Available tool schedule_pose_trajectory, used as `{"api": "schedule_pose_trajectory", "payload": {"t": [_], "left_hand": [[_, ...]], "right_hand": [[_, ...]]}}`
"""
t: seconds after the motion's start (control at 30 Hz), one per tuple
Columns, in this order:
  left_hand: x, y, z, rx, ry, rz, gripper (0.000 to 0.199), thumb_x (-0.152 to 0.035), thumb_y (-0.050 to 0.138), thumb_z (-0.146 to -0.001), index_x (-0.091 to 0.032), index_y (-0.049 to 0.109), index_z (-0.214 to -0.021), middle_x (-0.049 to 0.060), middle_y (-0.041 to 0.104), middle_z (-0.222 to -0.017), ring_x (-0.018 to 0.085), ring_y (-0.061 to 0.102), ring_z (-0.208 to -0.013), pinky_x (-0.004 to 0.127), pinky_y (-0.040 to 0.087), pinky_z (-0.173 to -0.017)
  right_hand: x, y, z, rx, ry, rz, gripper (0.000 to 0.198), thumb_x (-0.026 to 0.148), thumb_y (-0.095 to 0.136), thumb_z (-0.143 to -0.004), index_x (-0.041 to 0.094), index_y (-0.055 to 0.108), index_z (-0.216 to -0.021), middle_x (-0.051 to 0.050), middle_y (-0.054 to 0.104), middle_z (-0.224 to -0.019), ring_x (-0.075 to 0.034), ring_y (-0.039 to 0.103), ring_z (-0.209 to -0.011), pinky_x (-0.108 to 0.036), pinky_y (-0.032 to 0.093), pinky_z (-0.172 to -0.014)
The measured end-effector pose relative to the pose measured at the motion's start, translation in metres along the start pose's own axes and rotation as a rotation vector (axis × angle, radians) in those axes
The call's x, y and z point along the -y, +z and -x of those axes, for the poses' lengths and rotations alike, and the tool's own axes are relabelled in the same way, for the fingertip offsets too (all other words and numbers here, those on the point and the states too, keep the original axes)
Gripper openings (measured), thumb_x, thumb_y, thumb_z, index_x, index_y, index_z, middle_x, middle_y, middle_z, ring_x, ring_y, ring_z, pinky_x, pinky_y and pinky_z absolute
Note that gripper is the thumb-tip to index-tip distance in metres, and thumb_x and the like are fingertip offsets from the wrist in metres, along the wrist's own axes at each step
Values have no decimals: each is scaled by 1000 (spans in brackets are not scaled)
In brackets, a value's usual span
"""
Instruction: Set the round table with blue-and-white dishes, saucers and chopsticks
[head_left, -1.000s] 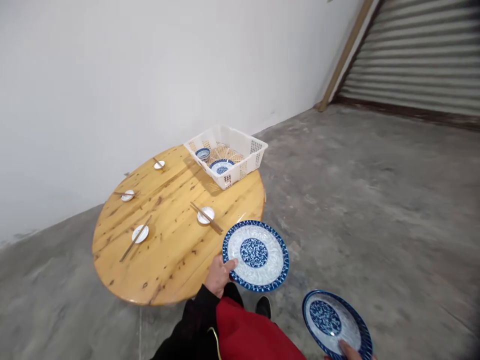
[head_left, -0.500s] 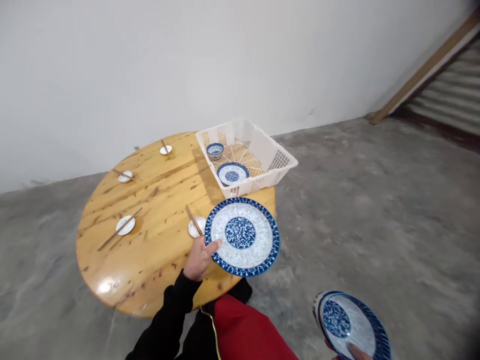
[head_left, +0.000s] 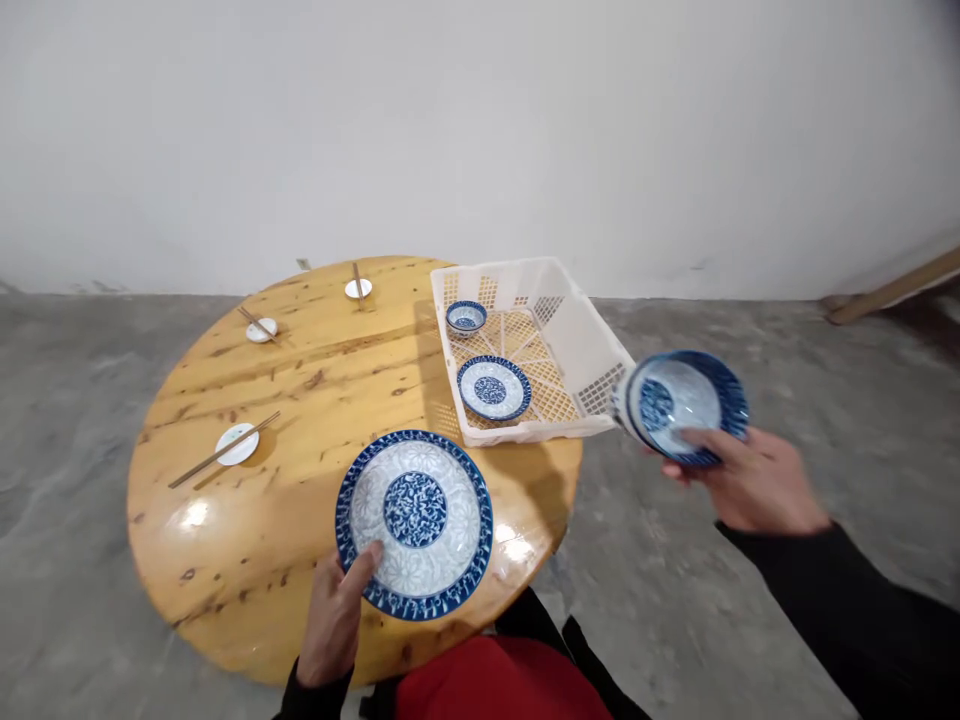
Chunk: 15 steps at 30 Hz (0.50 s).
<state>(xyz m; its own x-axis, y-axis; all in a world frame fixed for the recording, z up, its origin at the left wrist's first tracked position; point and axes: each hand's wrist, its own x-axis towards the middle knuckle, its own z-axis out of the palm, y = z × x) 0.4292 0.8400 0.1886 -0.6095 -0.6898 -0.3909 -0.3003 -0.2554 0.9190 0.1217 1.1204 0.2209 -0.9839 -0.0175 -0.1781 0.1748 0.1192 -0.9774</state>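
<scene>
Gripped at its left rim by my left hand, a blue-and-white plate is over the near part of the round wooden table, thumb on top. My right hand is closed on a small stack of blue-and-white bowls, tilted toward me, thumb inside the top one. These bowls are just right of the white plastic basket, above the floor. Inside the basket lie a bowl and a plate. How many bowls are stacked I cannot tell.
Three small white dishes with chopsticks across them sit on the table: a near-left dish, a left one and a far one. A white wall stands behind. A wooden beam leans at the far right.
My right hand has raised the bowls from low right to beside the basket. My left hand has brought the plate left and lower in view, over the table; the nearest dish no longer shows.
</scene>
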Motion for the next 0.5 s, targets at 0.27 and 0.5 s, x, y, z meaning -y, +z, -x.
{"api": "schedule_pose_trajectory", "payload": {"t": [0.27,0.5], "left_hand": [[8,21,17,-319,-121,77,53,-55,78,-68,-10,77,-97,12,78,-98,34,71,-99,36,58,-86],[5,79,18,-623,-214,167,53,-49,78,-69,-12,75,-107,10,77,-109,36,66,-115,40,57,-95]], "right_hand": [[32,141,-136,291,79,77,13,6,57,-72,16,55,-63,-7,63,-47,-15,55,-35,-21,43,-34],[12,230,-235,401,98,230,15,4,52,-83,14,56,-73,-5,63,-48,-16,60,-40,-21,45,-35]]}}
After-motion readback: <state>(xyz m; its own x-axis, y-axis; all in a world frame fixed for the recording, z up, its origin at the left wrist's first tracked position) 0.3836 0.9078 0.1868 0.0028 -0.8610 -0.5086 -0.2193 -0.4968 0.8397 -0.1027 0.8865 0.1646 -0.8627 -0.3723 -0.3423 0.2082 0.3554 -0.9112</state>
